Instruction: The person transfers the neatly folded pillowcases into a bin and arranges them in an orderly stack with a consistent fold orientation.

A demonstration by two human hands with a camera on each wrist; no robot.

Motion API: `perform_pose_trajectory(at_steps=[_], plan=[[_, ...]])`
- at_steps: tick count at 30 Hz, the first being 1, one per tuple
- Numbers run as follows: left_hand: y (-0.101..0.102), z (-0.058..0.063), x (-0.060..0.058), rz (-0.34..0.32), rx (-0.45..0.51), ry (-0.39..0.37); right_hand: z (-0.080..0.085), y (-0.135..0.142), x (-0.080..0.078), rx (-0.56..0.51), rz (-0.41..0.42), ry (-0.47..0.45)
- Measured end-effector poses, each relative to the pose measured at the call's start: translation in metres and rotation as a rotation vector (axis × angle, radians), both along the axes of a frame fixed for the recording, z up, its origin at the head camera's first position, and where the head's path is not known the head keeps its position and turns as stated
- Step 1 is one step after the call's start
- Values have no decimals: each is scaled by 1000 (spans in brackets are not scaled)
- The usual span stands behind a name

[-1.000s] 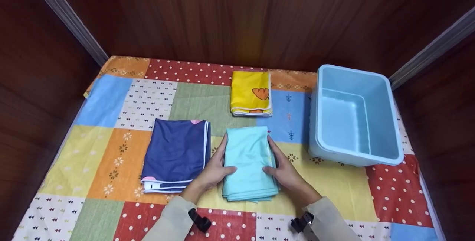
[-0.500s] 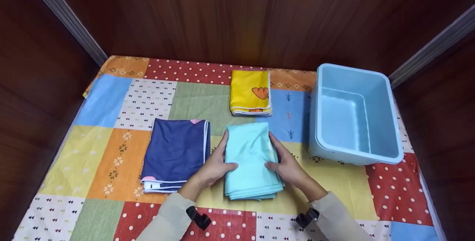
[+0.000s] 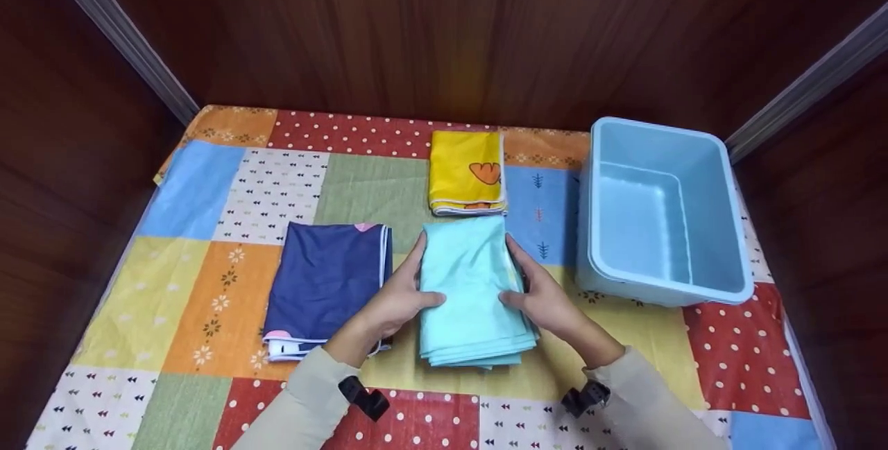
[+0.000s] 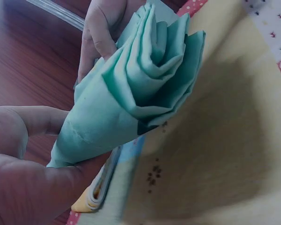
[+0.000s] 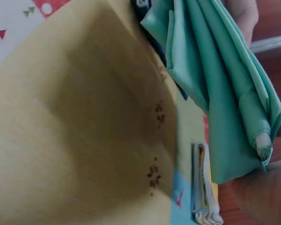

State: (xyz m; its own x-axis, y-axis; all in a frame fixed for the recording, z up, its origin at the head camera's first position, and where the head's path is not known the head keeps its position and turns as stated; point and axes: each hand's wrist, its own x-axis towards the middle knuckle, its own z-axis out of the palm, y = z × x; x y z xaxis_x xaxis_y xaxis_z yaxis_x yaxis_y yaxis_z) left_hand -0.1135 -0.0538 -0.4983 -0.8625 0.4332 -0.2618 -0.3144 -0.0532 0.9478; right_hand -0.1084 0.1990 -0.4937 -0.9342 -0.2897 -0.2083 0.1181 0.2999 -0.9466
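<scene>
Both hands hold a folded turquoise cloth point(image 3: 468, 283) between them, in the middle of the head view. My left hand point(image 3: 397, 303) grips its left side and my right hand point(image 3: 547, 299) its right side, thumbs on top and fingers at the edges and beneath. Seen from the left wrist, the cloth point(image 4: 96, 117) is off the tablecloth, its layers fanning at the near end above a broad shadow. In the right wrist view the layered turquoise fabric point(image 5: 220, 93) shows a small white tag. A folded navy cloth point(image 3: 329, 277) with white edging lies left of my left hand.
Just beyond the turquoise cloth lies a folded yellow cloth point(image 3: 461, 166) with a carrot print. A light blue plastic bin point(image 3: 718, 214) stands at the right, nothing in it. The patchwork tablecloth point(image 3: 374, 183) meets dark wooden walls point(image 3: 388, 34) at the back and sides.
The turquoise cloth has risen in both hands and shifted slightly away from the body, its far end now reaching the yellow cloth's near edge in view. The other cloths and the bin stay put.
</scene>
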Motion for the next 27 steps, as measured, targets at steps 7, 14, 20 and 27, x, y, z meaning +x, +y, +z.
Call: perform_pose_trajectory(at_steps=[7, 14, 20, 27], plan=[[-1, 17, -5, -4, -24, -6, 14, 1, -3, 33, 16, -10], [-1, 28, -11, 0, -34, -5, 26, 0, -6, 44, 24, -1], [-1, 37, -14, 5, -14, -9, 36, 1, -8, 38, 20, -8], [0, 50, -19, 6, -27, 12, 49, 3, -13, 55, 30, 15]])
